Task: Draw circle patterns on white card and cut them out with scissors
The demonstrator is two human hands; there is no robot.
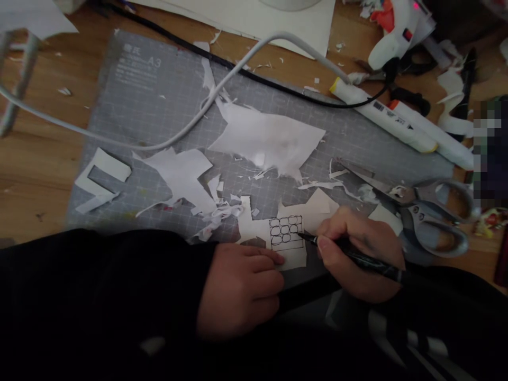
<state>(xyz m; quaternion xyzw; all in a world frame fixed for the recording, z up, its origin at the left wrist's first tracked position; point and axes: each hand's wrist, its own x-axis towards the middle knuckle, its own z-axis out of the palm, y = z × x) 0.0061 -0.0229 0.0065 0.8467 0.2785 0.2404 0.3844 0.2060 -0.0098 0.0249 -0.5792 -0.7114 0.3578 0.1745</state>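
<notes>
A small white paper cutout (257,228) lies on the grey cutting mat (130,119). Rows of black ovals (286,230) inside a ruled rectangle are drawn on it. My right hand (359,254) grips a black pen (371,262), whose tip meets the drawing's right edge. At the cutout's lower left, my left hand (244,288) presses the paper down with a fingertip, its other fingers curled. Whether anything sits under those curled fingers is hidden. Scissors (413,206) rest spread just beyond my right hand.
Torn white paper (270,137) and scraps (178,172) litter the mat. A white cable (190,124) and a black cable (262,79) cross it. Markers (389,116) lie at the right, below a white glue gun (400,32). An angular paper strip (99,177) lies left.
</notes>
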